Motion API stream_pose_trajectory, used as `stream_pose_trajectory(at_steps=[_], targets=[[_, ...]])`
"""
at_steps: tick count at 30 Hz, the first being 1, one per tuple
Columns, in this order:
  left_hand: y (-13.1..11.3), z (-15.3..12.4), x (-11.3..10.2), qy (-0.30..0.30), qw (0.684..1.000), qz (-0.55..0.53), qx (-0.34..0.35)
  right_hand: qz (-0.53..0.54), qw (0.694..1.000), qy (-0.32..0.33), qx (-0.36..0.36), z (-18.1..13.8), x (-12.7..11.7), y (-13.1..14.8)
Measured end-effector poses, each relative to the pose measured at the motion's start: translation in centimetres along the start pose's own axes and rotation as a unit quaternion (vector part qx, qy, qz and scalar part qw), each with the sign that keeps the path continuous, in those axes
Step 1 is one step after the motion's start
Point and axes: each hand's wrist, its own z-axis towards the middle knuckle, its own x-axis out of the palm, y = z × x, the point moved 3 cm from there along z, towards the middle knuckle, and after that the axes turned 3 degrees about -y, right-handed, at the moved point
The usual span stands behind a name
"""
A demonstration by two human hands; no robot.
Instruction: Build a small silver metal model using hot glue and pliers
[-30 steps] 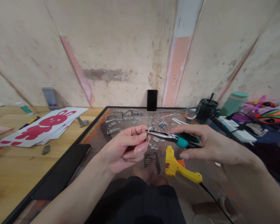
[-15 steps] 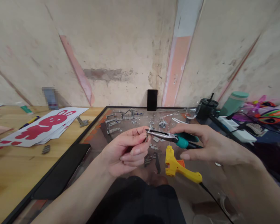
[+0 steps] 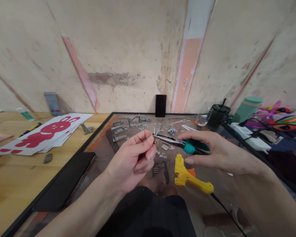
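Observation:
My left hand (image 3: 135, 156) is pinched closed in front of me; whatever sits between its thumb and forefinger is too small and too covered to name. Its fingertips meet the jaws of the long-nose pliers (image 3: 171, 140). My right hand (image 3: 212, 149) is wrapped round the teal and black pliers handles, with the jaws pointing left. Below the pliers a yellow glue gun (image 3: 187, 177) lies on the glass tabletop (image 3: 143, 187), its black cord running to the lower right. Beyond my hands are small grey metal-looking pieces (image 3: 119, 131) and a little heap of tiny parts (image 3: 172, 131).
A black phone (image 3: 160, 106) leans upright against the wall. To the left are a dark tablet-like slab (image 3: 66, 184) and rabbit-printed paper sheets (image 3: 48, 135). On the right stand a dark cup (image 3: 218, 115), a green bottle (image 3: 248, 110) and a white power strip (image 3: 251, 136).
The pliers and my right hand have shifted slightly left, and the jaws tilt more downward to the right. My left hand has turned a little, its fingertips slightly higher.

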Motion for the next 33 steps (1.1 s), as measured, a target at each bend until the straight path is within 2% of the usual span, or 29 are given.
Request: stream_pose_trajectory(at_steps=[5, 12, 17, 20, 27, 33], targets=[[-0.1, 0.0, 0.0, -0.051, 0.996, 0.051, 0.047, -0.040, 0.999, -0.010, -0.016, 0.0, 0.1, 0.1], [-0.4, 0.1, -0.1, -0.044, 0.994, 0.078, 0.066, -0.018, 1.000, 0.002, 0.003, -0.1, -0.1, 0.3], [-0.3, 0.0, 0.0, 0.001, 0.999, 0.047, 0.017, 0.042, 0.998, 0.032, 0.022, 0.0, 0.0, 0.1], [-0.3, 0.1, -0.1, -0.005, 0.998, 0.053, 0.024, 0.046, 0.998, 0.029, 0.024, 0.1, 0.2, -0.1], [-0.2, 0.3, 0.0, -0.073, 0.984, 0.115, 0.118, -0.014, 1.000, 0.006, 0.005, 0.0, 0.5, -0.1], [0.1, 0.5, -0.7, -0.125, 0.952, 0.179, 0.217, -0.070, 0.997, -0.003, -0.015, 0.1, 1.0, 0.6]])
